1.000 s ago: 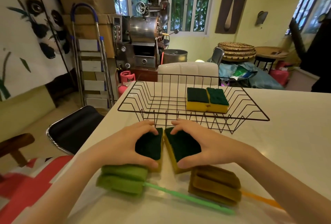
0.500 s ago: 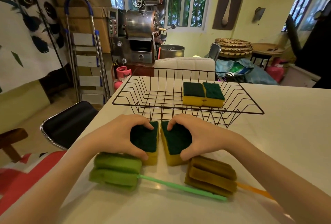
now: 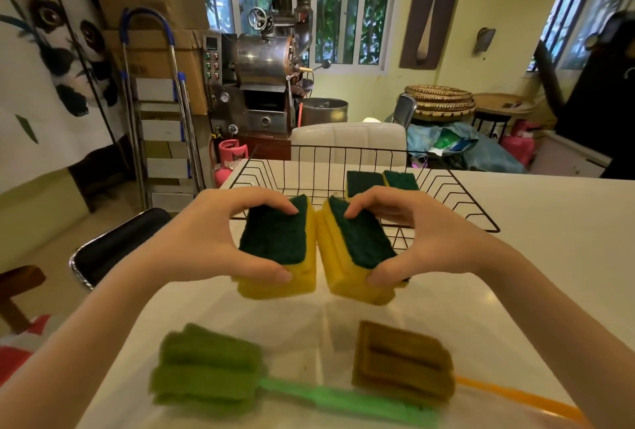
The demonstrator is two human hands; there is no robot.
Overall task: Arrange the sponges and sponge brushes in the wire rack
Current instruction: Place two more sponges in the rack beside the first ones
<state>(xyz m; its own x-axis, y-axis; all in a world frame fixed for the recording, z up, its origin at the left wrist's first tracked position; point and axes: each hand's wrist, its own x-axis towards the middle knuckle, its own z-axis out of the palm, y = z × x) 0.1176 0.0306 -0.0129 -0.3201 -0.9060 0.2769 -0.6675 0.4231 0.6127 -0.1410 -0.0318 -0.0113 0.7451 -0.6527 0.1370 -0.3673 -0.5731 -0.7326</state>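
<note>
My left hand (image 3: 206, 233) grips a yellow sponge with a dark green scouring top (image 3: 278, 250), held off the white table. My right hand (image 3: 419, 236) grips a second sponge of the same kind (image 3: 357, 250), tilted, right beside the first. Both hang just in front of the black wire rack (image 3: 474, 212). Two more yellow-green sponges (image 3: 378, 181) lie side by side inside the rack, partly hidden by my right hand. A green sponge brush (image 3: 209, 370) and a brown sponge brush with an orange handle (image 3: 402, 360) lie on the table near me.
The white table (image 3: 549, 257) stretches to the right of the rack. A white chair back (image 3: 347, 140) stands behind the rack. A black chair seat (image 3: 117, 246) is at the table's left edge, with a step ladder (image 3: 161, 112) and a metal machine (image 3: 264, 85) beyond.
Both hands have lifted their sponges off the table and carried them up toward the rack. The two sponge brushes stay where they lay.
</note>
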